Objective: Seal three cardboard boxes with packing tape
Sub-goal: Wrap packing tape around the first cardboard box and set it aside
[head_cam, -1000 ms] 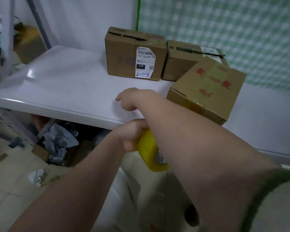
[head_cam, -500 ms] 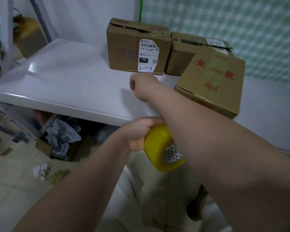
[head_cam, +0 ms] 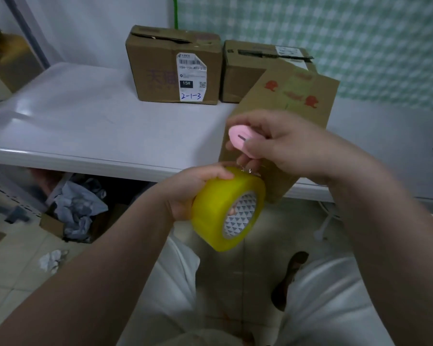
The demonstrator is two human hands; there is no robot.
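While the left hand (head_cam: 185, 196) curls around the outer band of the roll of packing tape (head_cam: 210, 213), the right hand (head_cam: 293, 148) pinches a small pink plastic tool (head_cam: 239, 139) just above it, in front of the bench's near edge. The roll is thick, glossy and translucent yellow, wound on a cardboard core printed with small grey triangles, and a fingertip shows inside the core. The tool is smooth and rounded, with a short dark slot in its face. Three brown corrugated cardboard boxes stand on the bench (head_cam: 85, 121). Two sit side by side along the far edge: the labelled box (head_cam: 158, 71) carries a white shipping sticker with "2-1-3" handwritten in blue and its top flap gapes, and the second box (head_cam: 240, 76) to its right has a dark slit across its top. The tilted box (head_cam: 293, 101), with red printed marks, rests at the near edge behind the right hand. The bench top is white, smooth and faintly shiny, with a rounded front lip. Green-and-white chequered covering (head_cam: 348, 41) lines the wall on the right. Beneath the bench lie a crumpled grey bag (head_cam: 78, 208) and wadded paper (head_cam: 51, 260) on pale floor tiles.
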